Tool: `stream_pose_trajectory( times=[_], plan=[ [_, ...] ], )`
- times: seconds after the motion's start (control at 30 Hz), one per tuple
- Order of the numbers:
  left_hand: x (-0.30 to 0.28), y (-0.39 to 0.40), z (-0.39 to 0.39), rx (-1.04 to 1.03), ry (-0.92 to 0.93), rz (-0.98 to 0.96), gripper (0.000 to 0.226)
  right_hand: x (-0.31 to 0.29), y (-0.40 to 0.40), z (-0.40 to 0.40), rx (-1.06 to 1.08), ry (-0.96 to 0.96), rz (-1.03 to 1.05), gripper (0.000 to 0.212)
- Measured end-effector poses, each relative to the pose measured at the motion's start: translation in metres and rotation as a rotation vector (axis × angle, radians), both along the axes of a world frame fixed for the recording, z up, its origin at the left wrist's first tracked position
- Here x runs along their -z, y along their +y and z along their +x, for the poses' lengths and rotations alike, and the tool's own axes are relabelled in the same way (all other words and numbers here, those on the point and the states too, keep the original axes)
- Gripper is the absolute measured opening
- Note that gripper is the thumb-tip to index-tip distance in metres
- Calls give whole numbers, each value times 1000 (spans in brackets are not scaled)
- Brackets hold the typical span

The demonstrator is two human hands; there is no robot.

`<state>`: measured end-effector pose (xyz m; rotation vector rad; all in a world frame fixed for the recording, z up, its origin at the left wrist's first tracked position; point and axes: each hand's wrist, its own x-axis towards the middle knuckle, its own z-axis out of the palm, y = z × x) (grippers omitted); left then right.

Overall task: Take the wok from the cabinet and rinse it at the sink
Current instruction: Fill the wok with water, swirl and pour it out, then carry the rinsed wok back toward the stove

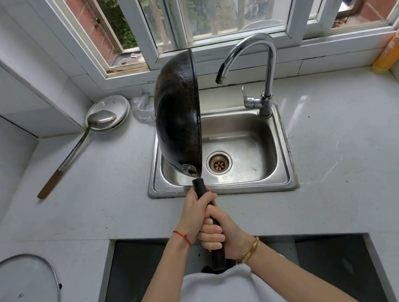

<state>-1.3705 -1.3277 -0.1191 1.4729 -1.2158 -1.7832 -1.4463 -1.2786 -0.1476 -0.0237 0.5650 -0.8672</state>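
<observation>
A black wok [177,113] is tipped on its side over the left part of the steel sink [278,140], its dark underside facing left and its open side facing right toward the faucet [268,69]. Both hands grip its long black handle. My left hand [196,212] holds the handle nearer the pan. My right hand [218,232] wraps round it just behind. No water runs from the faucet spout. The sink basin is bare, with its drain [218,162] showing.
A metal ladle [75,151] with a wooden grip leans on white plates [114,103] at the back left. A glass lid [24,297] lies at the lower left. An orange bottle [394,46] stands at the far right. Grey counter surrounds the sink.
</observation>
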Motion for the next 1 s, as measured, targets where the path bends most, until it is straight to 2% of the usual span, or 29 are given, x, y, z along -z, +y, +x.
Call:
stream_pose_trajectory(
  times=[0.13,0.3,0.5,0.6,0.83,0.9,1.0],
  plan=[
    [8,3,-4,-20,13,16,10,4,2,-5,-7,-6,51,56],
    [16,6,-5,-45,28,56,14,8,4,-10,-49,29,63,53],
    [13,6,-11,-88,216,98,15,0,0,-19,-92,107,43,54],
    [5,0,-13,-93,267,74,13,-13,-6,-22,-80,253,12,51],
    [-1,-12,-8,6,442,110,15,-29,-14,-24,-33,631,-193,23],
    [1,-14,-2,17,479,140,9,-28,-13,-24,-32,714,-243,21],
    [5,-16,5,3,504,197,17,-27,-12,-22,-52,855,-310,19]
  ],
)
